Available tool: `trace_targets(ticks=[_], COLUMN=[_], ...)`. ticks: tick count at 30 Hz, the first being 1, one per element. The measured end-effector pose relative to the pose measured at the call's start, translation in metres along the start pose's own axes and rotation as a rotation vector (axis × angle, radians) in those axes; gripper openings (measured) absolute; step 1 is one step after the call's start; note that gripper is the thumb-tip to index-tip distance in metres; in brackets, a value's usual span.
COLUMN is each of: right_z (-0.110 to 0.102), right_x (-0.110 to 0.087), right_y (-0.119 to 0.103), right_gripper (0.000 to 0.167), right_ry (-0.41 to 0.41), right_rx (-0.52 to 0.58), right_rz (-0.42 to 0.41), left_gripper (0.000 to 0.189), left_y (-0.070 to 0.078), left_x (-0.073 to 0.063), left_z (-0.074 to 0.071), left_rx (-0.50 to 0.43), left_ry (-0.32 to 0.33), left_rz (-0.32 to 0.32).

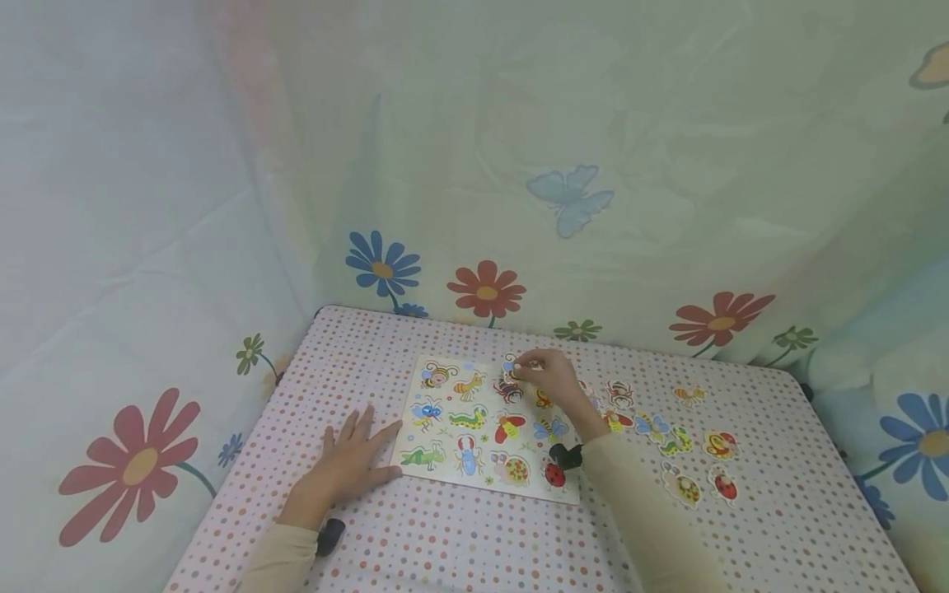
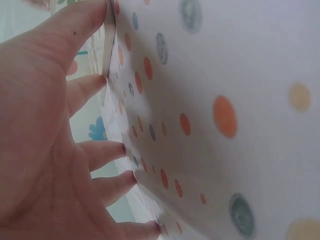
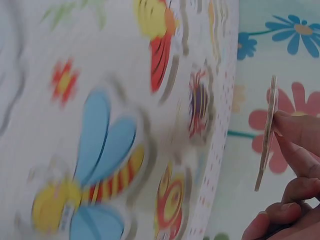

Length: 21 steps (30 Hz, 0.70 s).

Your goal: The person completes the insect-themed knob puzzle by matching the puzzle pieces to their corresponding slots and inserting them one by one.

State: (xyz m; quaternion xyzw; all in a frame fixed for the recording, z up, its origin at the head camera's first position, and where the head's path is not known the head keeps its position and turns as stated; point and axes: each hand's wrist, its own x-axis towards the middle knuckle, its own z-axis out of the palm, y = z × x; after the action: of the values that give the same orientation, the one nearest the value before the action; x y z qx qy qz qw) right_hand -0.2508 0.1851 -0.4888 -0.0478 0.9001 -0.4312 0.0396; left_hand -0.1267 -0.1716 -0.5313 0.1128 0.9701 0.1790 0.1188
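Observation:
A flat insect puzzle board (image 1: 485, 413) lies on the table, printed with a bee, a caterpillar, a grasshopper, a ladybug and other bugs. My right hand (image 1: 552, 380) is over its far right part. Between thumb and fingertips it pinches a thin puzzle piece (image 3: 269, 130), seen edge-on in the right wrist view and raised off the board; its picture is mostly hidden. My left hand (image 1: 350, 461) rests on the table with fingers spread. Its thumb and index fingertip are right at the board's left edge (image 2: 108, 40).
Several loose insect pieces lie right of the board, among them a ladybug piece (image 1: 722, 484), a snail piece (image 1: 680, 483), a spider piece (image 1: 619, 394) and an ant piece (image 1: 689, 397). The table wears a dotted cloth (image 1: 801, 511). Flower-printed curtains (image 1: 445, 148) stand behind and beside it.

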Motion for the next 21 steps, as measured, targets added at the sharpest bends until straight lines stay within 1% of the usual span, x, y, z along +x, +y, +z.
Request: trace_targets(ticks=[2, 6, 13, 17, 21], right_z=[0.009, 0.029, 0.067, 0.084, 0.099], right_x=[0.003, 0.009, 0.024, 0.03, 0.034], right_y=[-0.007, -0.022, -0.046, -0.058, -0.066], right_gripper=[0.017, 0.014, 0.009, 0.01, 0.012], right_ry=[-0.007, -0.02, -0.012, -0.047, -0.073], right_rx=[0.002, -0.014, 0.007, 0.019, 0.026], right_rz=[-0.012, -0.075, -0.094, -0.131, -0.132], left_gripper=[0.076, 0.077, 0.076, 0.076, 0.076], left_y=[0.0, 0.0, -0.002, -0.003, -0.003], left_x=[0.0, -0.001, -0.002, 0.0, 0.001], left_z=[0.0, -0.001, -0.003, -0.003, -0.002], left_rx=[-0.001, -0.004, -0.015, -0.016, -0.018], left_ry=[0.001, 0.002, 0.001, -0.012, -0.019], left_rz=[0.002, 0.002, 0.015, 0.016, 0.018])
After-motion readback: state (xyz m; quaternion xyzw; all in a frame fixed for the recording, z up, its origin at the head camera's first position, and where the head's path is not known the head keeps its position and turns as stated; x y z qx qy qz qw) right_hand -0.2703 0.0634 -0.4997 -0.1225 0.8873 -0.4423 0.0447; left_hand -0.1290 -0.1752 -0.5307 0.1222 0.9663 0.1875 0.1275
